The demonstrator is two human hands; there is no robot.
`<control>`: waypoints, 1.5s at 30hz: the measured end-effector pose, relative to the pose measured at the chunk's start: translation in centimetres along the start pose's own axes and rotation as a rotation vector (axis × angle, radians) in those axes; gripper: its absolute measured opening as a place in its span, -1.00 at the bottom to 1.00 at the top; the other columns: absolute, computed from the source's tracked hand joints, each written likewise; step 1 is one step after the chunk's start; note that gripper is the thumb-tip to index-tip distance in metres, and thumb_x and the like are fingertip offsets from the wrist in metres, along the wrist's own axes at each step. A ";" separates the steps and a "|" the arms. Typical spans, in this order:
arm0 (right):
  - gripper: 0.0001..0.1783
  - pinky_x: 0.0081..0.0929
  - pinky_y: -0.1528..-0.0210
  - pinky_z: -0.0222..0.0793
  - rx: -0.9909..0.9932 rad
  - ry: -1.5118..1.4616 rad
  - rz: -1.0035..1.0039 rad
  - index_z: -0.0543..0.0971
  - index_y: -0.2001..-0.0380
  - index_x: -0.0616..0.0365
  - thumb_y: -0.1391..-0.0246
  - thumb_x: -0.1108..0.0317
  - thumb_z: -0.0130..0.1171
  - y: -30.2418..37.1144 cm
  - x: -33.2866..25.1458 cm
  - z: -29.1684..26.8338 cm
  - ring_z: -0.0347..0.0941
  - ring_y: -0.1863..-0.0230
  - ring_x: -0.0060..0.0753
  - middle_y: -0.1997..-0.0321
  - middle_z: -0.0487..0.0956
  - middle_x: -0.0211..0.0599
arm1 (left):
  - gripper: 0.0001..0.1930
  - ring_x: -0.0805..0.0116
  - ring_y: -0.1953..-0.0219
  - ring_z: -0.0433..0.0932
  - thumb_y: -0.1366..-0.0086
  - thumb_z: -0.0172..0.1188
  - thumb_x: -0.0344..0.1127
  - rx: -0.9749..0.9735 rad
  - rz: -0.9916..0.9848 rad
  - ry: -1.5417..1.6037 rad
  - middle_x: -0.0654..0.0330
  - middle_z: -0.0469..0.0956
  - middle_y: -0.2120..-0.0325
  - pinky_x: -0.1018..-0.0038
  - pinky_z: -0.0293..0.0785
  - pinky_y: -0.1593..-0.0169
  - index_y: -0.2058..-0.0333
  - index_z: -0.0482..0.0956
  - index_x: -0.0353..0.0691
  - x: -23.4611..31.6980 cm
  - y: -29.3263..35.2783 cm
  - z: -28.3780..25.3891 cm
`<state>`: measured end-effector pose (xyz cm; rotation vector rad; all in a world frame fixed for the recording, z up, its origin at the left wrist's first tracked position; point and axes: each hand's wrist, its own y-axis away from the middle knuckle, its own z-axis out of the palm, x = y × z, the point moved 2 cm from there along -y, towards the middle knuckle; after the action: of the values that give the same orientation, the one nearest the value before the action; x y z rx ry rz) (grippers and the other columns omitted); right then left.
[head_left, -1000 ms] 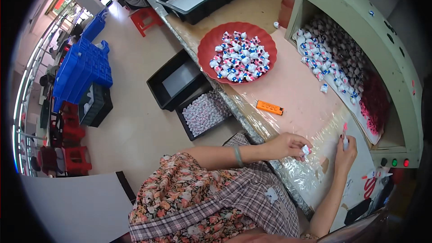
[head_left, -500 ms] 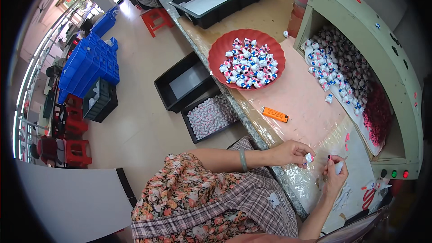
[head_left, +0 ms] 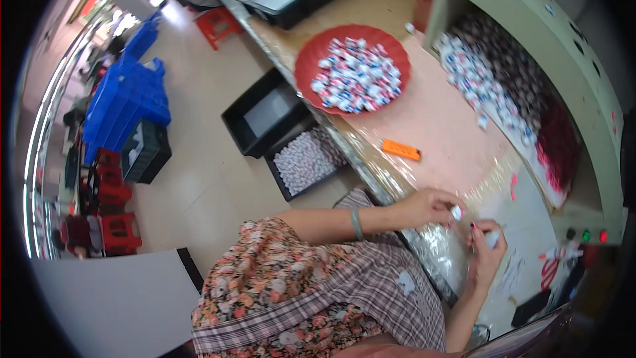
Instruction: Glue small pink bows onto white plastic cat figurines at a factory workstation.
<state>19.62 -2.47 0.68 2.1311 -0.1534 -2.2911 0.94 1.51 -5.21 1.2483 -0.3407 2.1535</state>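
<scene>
My left hand [head_left: 429, 209] pinches a small white figurine [head_left: 456, 213] between thumb and fingertips, above the plastic-covered front of the bench. Just to its right, my right hand [head_left: 488, 255] is closed around a small white bottle-like thing [head_left: 493, 238], mostly hidden by the fingers. A tiny dark pink bit [head_left: 474, 226] shows at the right fingertips; whether it is a piece or a nail, I cannot tell. Beyond my left hand lies an orange rectangular tool [head_left: 401, 150]. Farther off, a red scalloped bowl [head_left: 306, 59] holds many white, pink and blue figurines.
A pale green open-fronted box [head_left: 530, 10] with lit buttons stands at right, with heaped figurines and pink pieces inside. Small pink pieces [head_left: 513, 187] lie before it. Black trays [head_left: 248, 129] sit below the bench edge at left. Another black tray [head_left: 291, 16] is at the back.
The whole view has shifted and blurred slightly. My right fingertips have come closer to the figurine in my left hand. Both hands keep their hold.
</scene>
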 end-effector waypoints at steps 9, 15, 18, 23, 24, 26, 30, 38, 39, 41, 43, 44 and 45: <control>-0.80 -0.66 0.42 0.34 -0.044 -0.110 0.155 0.44 0.42 0.23 0.06 0.62 0.28 -0.6 0.2 1.8 0.41 0.48 -0.61 0.48 0.51 -0.36 | -0.64 0.47 0.21 0.57 -0.26 0.13 -0.53 0.096 -0.025 -0.072 0.17 0.59 0.26 0.59 0.51 0.09 -0.05 0.44 -0.34 1.9 0.3 -0.2; -0.81 -0.68 0.45 0.35 -0.031 -0.119 0.148 0.45 0.42 0.22 0.04 0.59 0.29 -0.1 1.2 1.1 0.41 0.49 -0.64 0.48 0.51 -0.38 | -0.63 0.48 0.19 0.56 -0.26 0.15 -0.53 0.071 -0.045 -0.120 0.15 0.58 0.21 0.59 0.51 0.07 -0.05 0.44 -0.34 1.3 0.3 0.5; -0.81 -0.68 0.46 0.36 -0.029 -0.091 0.140 0.45 0.43 0.21 0.04 0.59 0.29 0.0 1.6 1.1 0.41 0.50 -0.66 0.49 0.51 -0.39 | -0.65 0.47 0.16 0.56 -0.25 0.15 -0.54 0.066 -0.014 -0.127 0.15 0.58 0.21 0.58 0.51 0.06 -0.03 0.45 -0.35 1.1 0.4 0.8; -0.81 -0.69 0.48 0.36 -0.002 -0.004 0.149 0.46 0.43 0.23 0.05 0.59 0.30 0.0 1.6 1.1 0.40 0.52 -0.67 0.49 0.51 -0.40 | -0.68 0.45 0.15 0.57 -0.23 0.16 -0.56 0.053 0.016 -0.166 0.16 0.57 0.23 0.55 0.53 0.05 0.02 0.47 -0.38 1.0 0.4 0.9; -0.81 -0.69 0.48 0.36 0.000 -0.005 0.152 0.46 0.43 0.23 0.05 0.59 0.30 0.0 1.7 1.2 0.40 0.52 -0.67 0.49 0.51 -0.40 | -0.68 0.45 0.15 0.57 -0.23 0.16 -0.56 0.052 0.013 -0.165 0.16 0.57 0.23 0.55 0.53 0.05 0.02 0.47 -0.38 1.0 0.4 0.9; -0.82 -0.69 0.48 0.36 0.020 0.025 0.143 0.46 0.42 0.24 0.04 0.58 0.30 0.0 1.8 1.4 0.40 0.52 -0.68 0.50 0.51 -0.42 | -0.70 0.45 0.15 0.57 -0.22 0.18 -0.56 0.060 0.045 -0.193 0.18 0.57 0.23 0.56 0.53 0.07 0.04 0.49 -0.39 1.1 0.4 0.9; -0.81 -0.67 0.47 0.37 0.060 0.093 0.135 0.47 0.41 0.22 0.05 0.56 0.31 0.2 1.7 2.1 0.42 0.51 -0.68 0.50 0.52 -0.43 | -0.72 0.46 0.17 0.57 -0.22 0.19 -0.55 0.087 0.072 -0.236 0.19 0.55 0.23 0.57 0.54 0.10 0.07 0.51 -0.38 1.0 0.5 0.9; -0.79 -0.63 0.44 0.40 0.119 0.362 0.046 0.51 0.38 0.22 0.09 0.51 0.34 0.6 1.7 2.5 0.48 0.51 -0.61 0.49 0.57 -0.36 | -0.74 0.56 0.24 0.55 -0.24 0.19 -0.51 0.094 0.077 -0.313 0.21 0.60 0.28 0.63 0.49 0.21 0.08 0.53 -0.32 0.8 0.7 0.9; -0.79 -0.63 0.44 0.40 0.120 0.360 0.048 0.51 0.38 0.22 0.09 0.51 0.34 0.6 1.8 2.7 0.48 0.51 -0.61 0.49 0.57 -0.36 | -0.74 0.56 0.24 0.55 -0.24 0.19 -0.51 0.094 0.075 -0.314 0.21 0.60 0.28 0.63 0.49 0.21 0.08 0.53 -0.32 0.7 0.7 0.8; -0.79 -0.62 0.47 0.40 0.163 0.271 0.026 0.51 0.37 0.24 0.09 0.52 0.34 0.7 2.1 3.1 0.48 0.53 -0.61 0.52 0.57 -0.33 | -0.76 0.53 0.23 0.55 -0.25 0.18 -0.52 0.107 0.096 -0.275 0.21 0.60 0.26 0.61 0.50 0.20 0.09 0.53 -0.33 0.5 0.6 0.8; -0.80 -0.62 0.48 0.39 0.172 0.304 -0.006 0.51 0.37 0.26 0.08 0.53 0.33 0.8 2.7 3.4 0.48 0.53 -0.61 0.52 0.57 -0.33 | -0.76 0.53 0.22 0.56 -0.25 0.17 -0.53 0.117 0.103 -0.253 0.21 0.60 0.25 0.61 0.50 0.19 0.09 0.53 -0.33 0.4 0.6 0.8; -0.80 -0.62 0.50 0.39 0.179 0.341 -0.038 0.51 0.37 0.27 0.08 0.53 0.33 1.0 2.9 3.5 0.48 0.54 -0.62 0.52 0.57 -0.32 | -0.76 0.52 0.21 0.56 -0.25 0.15 -0.54 0.128 0.112 -0.228 0.20 0.60 0.24 0.60 0.50 0.18 0.09 0.53 -0.33 0.4 0.7 0.9; -0.80 -0.62 0.50 0.39 0.181 0.338 -0.037 0.51 0.37 0.27 0.08 0.53 0.33 1.0 2.9 3.6 0.48 0.54 -0.62 0.52 0.57 -0.32 | -0.76 0.52 0.21 0.56 -0.25 0.15 -0.54 0.128 0.109 -0.230 0.20 0.60 0.24 0.60 0.50 0.18 0.09 0.53 -0.33 0.4 0.7 0.9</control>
<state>15.75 -3.41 -1.92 2.5904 -0.3290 -1.9605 0.95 0.66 -4.33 1.5897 -0.3797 2.1541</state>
